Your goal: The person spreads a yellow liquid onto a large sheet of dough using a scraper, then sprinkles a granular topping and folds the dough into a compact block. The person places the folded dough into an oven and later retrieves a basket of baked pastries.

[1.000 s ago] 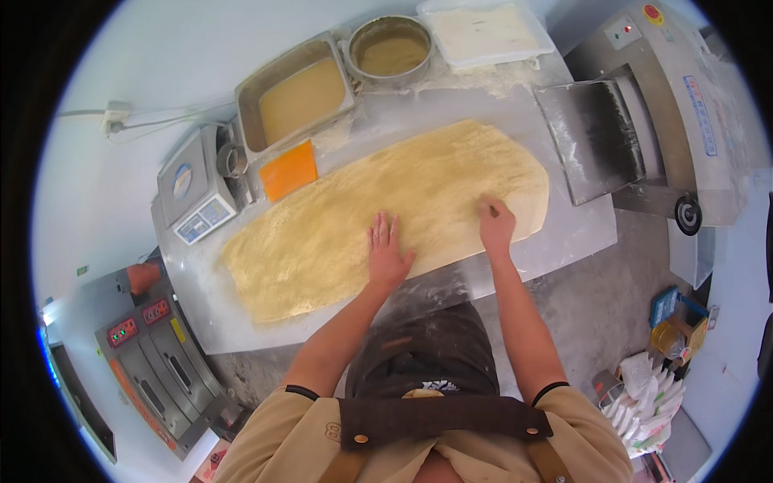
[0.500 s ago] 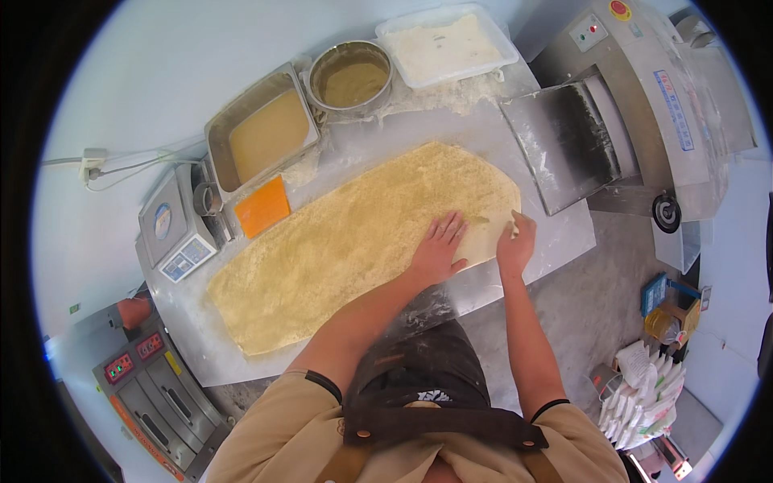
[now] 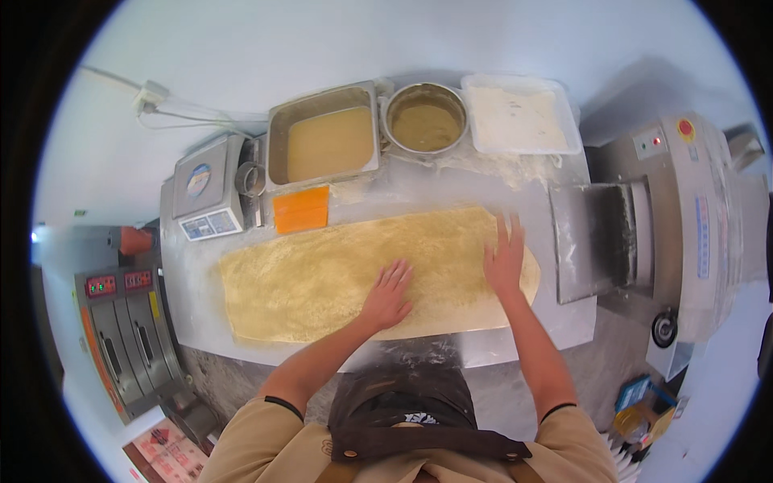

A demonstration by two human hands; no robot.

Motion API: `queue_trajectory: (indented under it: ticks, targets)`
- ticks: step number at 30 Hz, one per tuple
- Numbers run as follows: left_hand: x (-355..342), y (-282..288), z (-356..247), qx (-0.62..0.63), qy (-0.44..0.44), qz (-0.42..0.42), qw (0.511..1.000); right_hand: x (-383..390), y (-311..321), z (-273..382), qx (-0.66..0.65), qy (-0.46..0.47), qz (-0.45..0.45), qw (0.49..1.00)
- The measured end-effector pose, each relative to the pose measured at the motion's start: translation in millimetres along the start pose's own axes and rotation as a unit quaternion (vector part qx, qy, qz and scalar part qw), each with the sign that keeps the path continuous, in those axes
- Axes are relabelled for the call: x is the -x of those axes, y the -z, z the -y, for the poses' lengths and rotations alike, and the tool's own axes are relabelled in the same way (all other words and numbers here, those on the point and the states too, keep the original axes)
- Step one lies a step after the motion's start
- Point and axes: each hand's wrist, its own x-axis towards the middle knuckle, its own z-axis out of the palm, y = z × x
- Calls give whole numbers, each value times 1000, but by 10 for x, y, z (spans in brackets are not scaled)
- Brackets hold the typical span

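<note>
A long, flat sheet of dough [image 3: 314,282] lies across the metal table, its top covered with a thin yellowish-brown layer. My left hand [image 3: 388,296] rests palm down near the middle of the sheet, fingers stretched out and holding nothing. Over the sheet's right end is my right hand [image 3: 505,262], its fingers extended toward the far edge and nothing in them. Whether the right palm presses on the dough or hovers just above it, I cannot tell. An orange dough scraper [image 3: 301,210] lies flat just beyond the sheet's far left edge.
Along the back stand a steel pan of pale liquid [image 3: 374,153], a round metal bowl of brownish paste [image 3: 390,121] and a white tub of flour [image 3: 576,145]. A digital scale [image 3: 201,189] sits back left. The dough-rolling machine [image 3: 700,241] borders the right; an oven [image 3: 125,330] stands left.
My view has turned. My left hand has slid left along the dough. My right hand has gone from the sheet's near right edge to farther across it, its bent fingers now straightened.
</note>
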Motion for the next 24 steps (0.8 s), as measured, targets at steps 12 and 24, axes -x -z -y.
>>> queue_trajectory:
  ticks: [12,24]
  targets:
    - [1118,-284,-345,63,243,-170,953,-3376,-1815,577,21,39,357,933]
    - [1259,-334,-255,51,252,-183,949,-3014,-1432,784,80,206,148,964]
